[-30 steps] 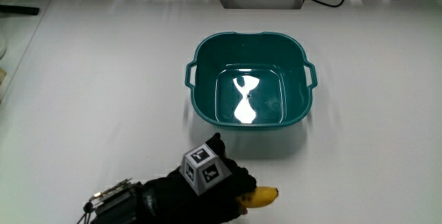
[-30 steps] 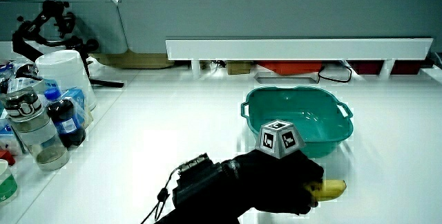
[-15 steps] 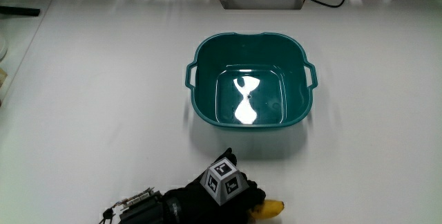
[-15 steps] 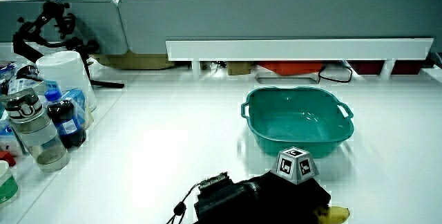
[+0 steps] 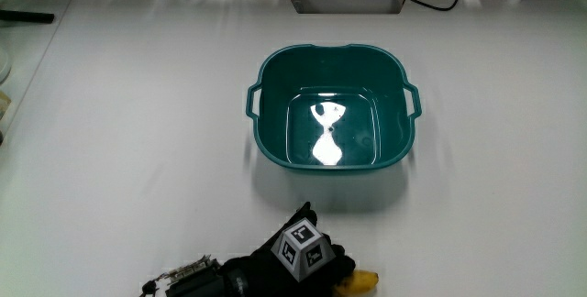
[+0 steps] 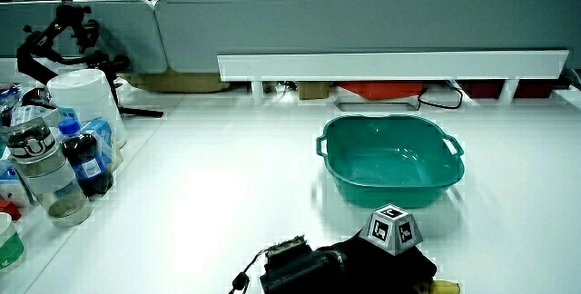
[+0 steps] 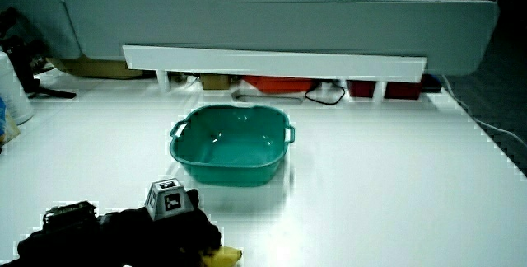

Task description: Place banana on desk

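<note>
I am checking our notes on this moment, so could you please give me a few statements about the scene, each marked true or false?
1. The teal basin holds no banana. True.
2. The hand grips the banana. True: only the yellow tip pokes out past the fingers.
3. The hand is over the basin. False: it is beside the basin, nearer to the person.
4. The banana lies inside the basin. False: it is in the hand, outside the basin, as a side view also shows.
5. Bottles stand at the table's edge in a side view. True.
6. The basin is tipped on its side. False: it sits upright on the table.
</note>
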### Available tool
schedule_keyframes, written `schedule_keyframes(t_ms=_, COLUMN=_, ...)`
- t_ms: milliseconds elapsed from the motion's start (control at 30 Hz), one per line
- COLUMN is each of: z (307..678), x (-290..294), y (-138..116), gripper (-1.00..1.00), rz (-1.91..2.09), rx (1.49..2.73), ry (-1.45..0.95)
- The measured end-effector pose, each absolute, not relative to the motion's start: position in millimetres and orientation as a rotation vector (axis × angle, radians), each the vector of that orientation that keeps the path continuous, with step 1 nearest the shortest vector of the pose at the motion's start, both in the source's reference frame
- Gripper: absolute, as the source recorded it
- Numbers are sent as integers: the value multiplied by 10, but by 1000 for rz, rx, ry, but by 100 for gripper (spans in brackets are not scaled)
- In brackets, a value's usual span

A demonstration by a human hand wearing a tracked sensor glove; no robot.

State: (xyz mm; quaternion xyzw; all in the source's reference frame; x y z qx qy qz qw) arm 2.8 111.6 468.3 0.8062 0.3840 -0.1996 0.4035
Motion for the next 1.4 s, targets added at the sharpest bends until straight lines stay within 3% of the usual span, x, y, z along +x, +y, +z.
schedule_keyframes(t_ms=267, z=4676, x=39, y=1141, gripper=0, rz=-476, rx=2052, ry=937)
schedule_keyframes(t_ms=1167, z=4836, x=21, y=1161, gripper=-57, rz=-510, rx=2075, ry=903)
schedule_keyframes(t_ms=1233, z=4869, x=-23, y=1129, gripper=-62, rz=-484, rx=2116, ry=922)
schedule_keyframes(t_ms=1367, z=4883, x=-144, y=963, gripper=-70, rz=-483, rx=2069, ry=889)
schedule_keyframes(t_ms=1400, z=4772, x=-167, y=909, gripper=-72, rz=-456, rx=2223, ry=933)
